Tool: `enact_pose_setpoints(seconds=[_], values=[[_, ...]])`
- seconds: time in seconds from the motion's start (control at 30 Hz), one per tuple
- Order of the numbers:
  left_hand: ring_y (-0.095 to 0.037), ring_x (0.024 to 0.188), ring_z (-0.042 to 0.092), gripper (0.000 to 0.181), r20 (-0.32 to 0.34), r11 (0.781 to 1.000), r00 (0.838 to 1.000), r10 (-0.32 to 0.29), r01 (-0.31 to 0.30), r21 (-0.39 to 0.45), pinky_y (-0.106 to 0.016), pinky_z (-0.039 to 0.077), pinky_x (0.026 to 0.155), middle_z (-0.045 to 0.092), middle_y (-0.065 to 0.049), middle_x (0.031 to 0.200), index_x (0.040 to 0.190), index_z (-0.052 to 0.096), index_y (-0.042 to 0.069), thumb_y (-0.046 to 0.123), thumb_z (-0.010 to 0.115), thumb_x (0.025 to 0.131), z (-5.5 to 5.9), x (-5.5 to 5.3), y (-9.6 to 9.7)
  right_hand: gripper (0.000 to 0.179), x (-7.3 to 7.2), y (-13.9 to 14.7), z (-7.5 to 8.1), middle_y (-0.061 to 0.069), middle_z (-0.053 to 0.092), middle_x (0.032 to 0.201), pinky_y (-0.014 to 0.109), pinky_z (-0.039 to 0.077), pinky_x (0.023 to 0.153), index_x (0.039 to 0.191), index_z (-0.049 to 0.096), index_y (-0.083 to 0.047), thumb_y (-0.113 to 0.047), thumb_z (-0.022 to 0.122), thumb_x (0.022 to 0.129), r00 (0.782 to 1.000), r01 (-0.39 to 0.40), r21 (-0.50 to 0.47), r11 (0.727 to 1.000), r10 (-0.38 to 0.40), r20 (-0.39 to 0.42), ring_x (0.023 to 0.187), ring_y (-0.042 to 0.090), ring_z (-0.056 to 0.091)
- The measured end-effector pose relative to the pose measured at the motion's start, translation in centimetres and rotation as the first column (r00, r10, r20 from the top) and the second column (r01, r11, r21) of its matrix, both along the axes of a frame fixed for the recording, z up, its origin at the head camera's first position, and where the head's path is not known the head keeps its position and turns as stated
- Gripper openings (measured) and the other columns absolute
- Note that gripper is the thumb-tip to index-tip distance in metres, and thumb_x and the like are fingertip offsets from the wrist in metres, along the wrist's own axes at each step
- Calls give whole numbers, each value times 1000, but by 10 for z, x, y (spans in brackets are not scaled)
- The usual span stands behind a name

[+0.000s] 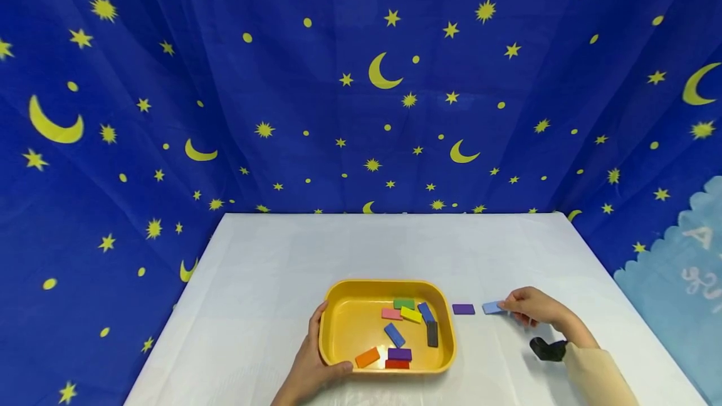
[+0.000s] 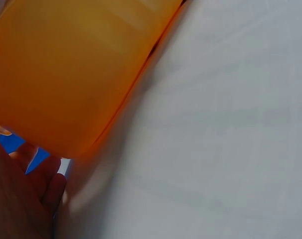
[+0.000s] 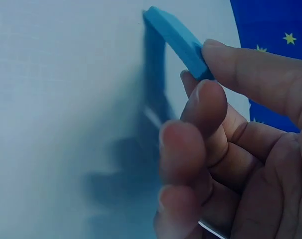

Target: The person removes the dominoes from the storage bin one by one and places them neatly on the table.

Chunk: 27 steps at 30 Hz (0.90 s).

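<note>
A light blue domino-like block (image 1: 491, 307) is pinched between thumb and fingers of my right hand (image 1: 536, 307). In the right wrist view the light blue block (image 3: 178, 42) tilts, with its far end at or just over the white surface. Left of it on the table lies a purple block (image 1: 464, 309). My left hand (image 1: 312, 356) holds the yellow tray (image 1: 350, 324) by its left side, the thumb at the front rim. Inside the tray lie several blocks, among them a green one (image 1: 403, 303), a black one (image 1: 432, 334) and an orange one (image 1: 368, 357).
The white table (image 1: 282, 249) runs back to a blue curtain (image 1: 316, 111) with yellow moons and stars. A black strap-like piece (image 1: 548, 349) sits at the right wrist. At the far right hangs a light blue panel (image 1: 688, 281) with white letters.
</note>
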<state>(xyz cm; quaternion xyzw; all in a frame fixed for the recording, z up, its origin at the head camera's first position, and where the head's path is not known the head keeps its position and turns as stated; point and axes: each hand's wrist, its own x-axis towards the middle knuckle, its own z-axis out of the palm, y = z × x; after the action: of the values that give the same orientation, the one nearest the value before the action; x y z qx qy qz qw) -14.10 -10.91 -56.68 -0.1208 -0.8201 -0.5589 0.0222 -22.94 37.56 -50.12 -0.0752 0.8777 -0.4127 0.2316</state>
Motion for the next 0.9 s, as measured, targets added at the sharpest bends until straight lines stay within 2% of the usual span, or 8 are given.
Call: enact_pose_setpoints(seconds=[0.47, 0.63, 0.9], values=[[-24, 105, 54, 112, 31, 999, 1000, -5, 4, 46, -35, 46, 79, 44, -17, 136, 151, 13, 31, 25, 86, 66, 1, 2, 1, 28, -1, -2, -13, 0, 50, 59, 24, 36, 46, 78, 57, 0, -23, 61, 93, 999, 46, -28, 999, -46, 1, 50, 12, 44], [-24, 107, 53, 113, 47, 999, 999, 7, -9, 39, -36, 45, 82, 43, -15, 138, 150, 13, 33, 26, 86, 65, 2, 3, 2, 25, -1, -1, -15, 0, 51, 62, 24, 37, 47, 79, 58, 0, -21, 62, 92, 999, 52, -29, 998, -52, 1, 52, 11, 45], [-24, 108, 52, 114, 28, 1000, 1000, 3, -4, 19, -37, 45, 82, 42, -16, 139, 151, 13, 32, 27, 87, 64, 2, 2, 1, 22, 3, -4, -14, 0, 51, 64, 24, 37, 47, 80, 57, -2, -19, 63, 91, 997, 69, -11, 998, -69, -17, 53, 12, 46]])
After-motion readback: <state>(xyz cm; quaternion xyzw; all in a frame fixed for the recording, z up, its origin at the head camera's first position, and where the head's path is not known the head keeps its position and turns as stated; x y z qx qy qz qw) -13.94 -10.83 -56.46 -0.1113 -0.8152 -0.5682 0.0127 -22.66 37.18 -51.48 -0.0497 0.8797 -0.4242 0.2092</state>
